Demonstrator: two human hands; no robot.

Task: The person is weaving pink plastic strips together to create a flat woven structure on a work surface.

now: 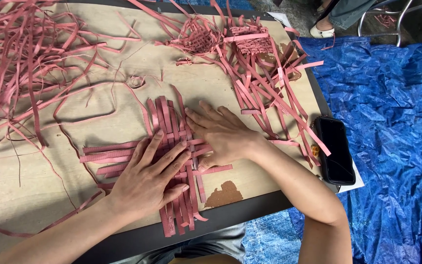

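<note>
A flat woven mat of pink plastic strips [164,122] lies on a wooden board [98,102], with strip ends sticking out on all sides. My left hand [147,178] lies flat on the mat's lower middle, fingers spread and pressing the strips down. Just to its right, my right hand [221,134] rests on the mat's right edge, fingertips pointing left onto the crossing strips. Neither hand holds anything lifted.
A big tangle of loose pink strips [20,63] covers the board's far left. Two small half-woven baskets [199,36] [252,39] sit at the back among more strips. A black phone [335,149] lies at the board's right edge. Blue tarp [396,146] covers the floor. Another person's foot [321,30] shows at the top.
</note>
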